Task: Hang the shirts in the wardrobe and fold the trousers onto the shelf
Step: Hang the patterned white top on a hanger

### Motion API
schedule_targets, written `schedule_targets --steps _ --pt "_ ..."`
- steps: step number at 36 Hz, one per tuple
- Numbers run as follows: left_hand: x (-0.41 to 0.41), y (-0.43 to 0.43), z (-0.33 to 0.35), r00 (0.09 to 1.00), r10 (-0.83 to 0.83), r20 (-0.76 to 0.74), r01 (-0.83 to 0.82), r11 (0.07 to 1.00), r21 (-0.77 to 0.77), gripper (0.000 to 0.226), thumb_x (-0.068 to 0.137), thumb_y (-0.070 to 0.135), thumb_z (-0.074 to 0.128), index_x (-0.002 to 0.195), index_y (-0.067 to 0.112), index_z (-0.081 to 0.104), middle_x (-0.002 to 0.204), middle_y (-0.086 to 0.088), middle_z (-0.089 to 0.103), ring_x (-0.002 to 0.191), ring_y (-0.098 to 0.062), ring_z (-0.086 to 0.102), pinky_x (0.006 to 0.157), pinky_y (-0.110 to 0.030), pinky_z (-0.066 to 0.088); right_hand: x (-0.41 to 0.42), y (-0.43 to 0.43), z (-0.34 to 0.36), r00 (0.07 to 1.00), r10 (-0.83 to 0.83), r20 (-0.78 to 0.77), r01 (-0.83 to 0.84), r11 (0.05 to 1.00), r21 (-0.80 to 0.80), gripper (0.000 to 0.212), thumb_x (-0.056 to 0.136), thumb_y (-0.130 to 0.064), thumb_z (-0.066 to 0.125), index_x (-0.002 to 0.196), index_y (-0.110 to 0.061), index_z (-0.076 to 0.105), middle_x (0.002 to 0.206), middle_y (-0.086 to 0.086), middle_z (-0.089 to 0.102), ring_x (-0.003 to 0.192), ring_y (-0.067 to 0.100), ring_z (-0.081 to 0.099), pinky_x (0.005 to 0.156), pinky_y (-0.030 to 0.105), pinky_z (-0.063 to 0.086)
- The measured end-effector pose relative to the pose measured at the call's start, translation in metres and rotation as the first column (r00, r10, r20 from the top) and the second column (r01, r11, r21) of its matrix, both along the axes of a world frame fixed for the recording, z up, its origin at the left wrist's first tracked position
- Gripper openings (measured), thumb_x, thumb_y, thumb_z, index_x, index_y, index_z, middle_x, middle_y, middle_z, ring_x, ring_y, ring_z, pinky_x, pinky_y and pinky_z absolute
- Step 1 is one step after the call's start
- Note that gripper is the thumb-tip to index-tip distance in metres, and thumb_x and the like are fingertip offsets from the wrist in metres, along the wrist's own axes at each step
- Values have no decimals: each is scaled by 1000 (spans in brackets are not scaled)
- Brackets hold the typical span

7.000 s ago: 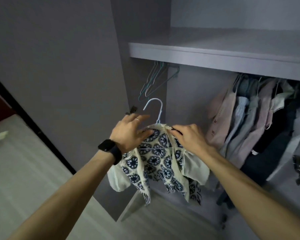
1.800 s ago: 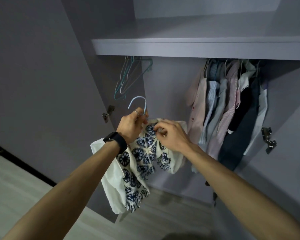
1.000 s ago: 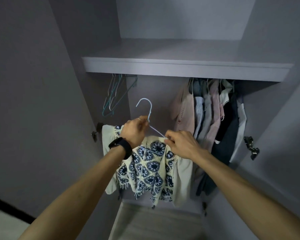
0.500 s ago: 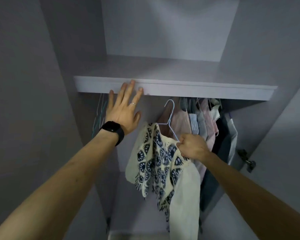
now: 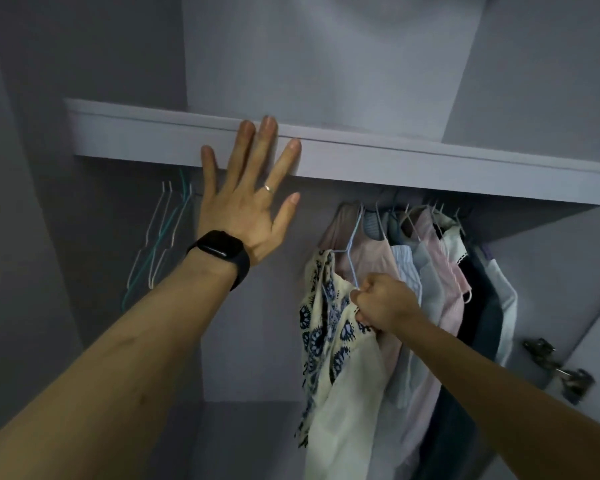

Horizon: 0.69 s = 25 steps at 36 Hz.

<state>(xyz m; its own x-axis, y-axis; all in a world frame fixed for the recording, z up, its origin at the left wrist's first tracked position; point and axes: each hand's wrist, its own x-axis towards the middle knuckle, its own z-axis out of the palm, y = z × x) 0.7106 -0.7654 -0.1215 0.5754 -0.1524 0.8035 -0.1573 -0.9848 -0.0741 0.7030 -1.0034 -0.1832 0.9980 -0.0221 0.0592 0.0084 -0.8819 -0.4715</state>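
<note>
— While raised toward the shelf [image 5: 430, 164], left hand [image 5: 246, 202] noted flat and fully spread, fingertips [image 5: 269, 124] against the shelf's front edge; nothing gripped. Black watch [image 5: 220, 254] on that wrist, ring on one finger.

— And the right hand [image 5: 383, 301]?

— Closed in a tight fist around the pale blue wire hanger [image 5: 353, 247] and a bunch of the patterned shirt [image 5: 329, 341], cream with dark blue motifs.

— Location of the shirt?

— Hanging below the shelf, just left of the row of hung garments [image 5: 440, 271], touching the nearest pink one. Hook end hidden behind the shelf edge; whether seated on a rail, cannot tell.

— Anything else?

— Empty wire hangers [image 5: 160, 244] at far left, well apart from the shirt. Door hinge [image 5: 555, 365] at lower right.
</note>
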Motion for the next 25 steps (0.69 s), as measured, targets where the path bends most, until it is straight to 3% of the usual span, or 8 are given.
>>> schedule_targets --steps 7,10,16,22,25 --pt "16 4 -8 991 -4 137 1 1000 21 67 103 54 27 159 35 -4 168 -1 -12 154 -24 -10 118 -66 -4 49 4 1 982 -94 165 100 995 -27 22 92 -29 54 79 -12 59 90 14 69 89 37 62 71 35 43" --pt "22 1 -10 985 -6 170 5 1000 7 66 103 55 26 159 34 -1 168 -3 -9 154 -25 -8 118 -67 -4 61 5 10 966 -137 217 143 990 -8 26 91 -25 54 80 -4 66 86 15 68 85 37 62 71 35 45" --pt "26 1 -14 978 -16 209 13 1000 15 64 103 53 23 160 33 3 168 -6 -5 155 -27 -5 117 -68 -5 82 10 27 956 -177 234 195 979 -59 27 93 -22 51 77 -4 61 74 11 58 73 32 53 71 32 39" --pt "29 -2 -18 965 -33 259 34 999 0 63 104 51 27 161 29 11 168 -10 4 155 -31 1 116 -69 -4 110 23 33 945 -223 238 252 963 -97 26 94 -24 54 92 -2 67 105 21 68 95 38 63 73 31 41" --pt "31 -2 -18 958 -51 282 55 998 -5 62 104 48 31 160 27 15 167 -11 7 154 -32 3 115 -70 -4 121 27 32 945 -211 250 250 958 -138 25 94 -26 54 90 -4 64 112 22 69 105 39 64 76 33 43"
